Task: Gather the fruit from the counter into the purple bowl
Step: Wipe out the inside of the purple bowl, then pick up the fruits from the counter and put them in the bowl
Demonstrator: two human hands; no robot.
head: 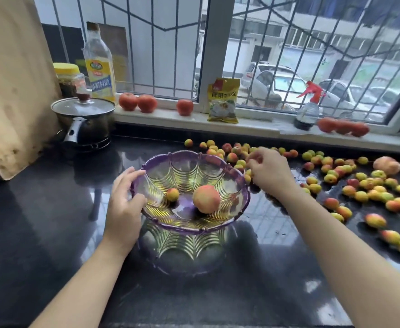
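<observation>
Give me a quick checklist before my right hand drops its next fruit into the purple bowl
1. Purple bowl steadied: ok, left hand grips its rim.
2. Room in bowl: ok, only a peach and one small apricot inside.
3. Right hand has a fruit: cannot tell, fingers curl among the apricots, blurred.
4. Path to bowl clear: ok, hand is just beyond the far rim.
5. Fruit left on counter: not ok, many apricots and a second peach remain.
</observation>
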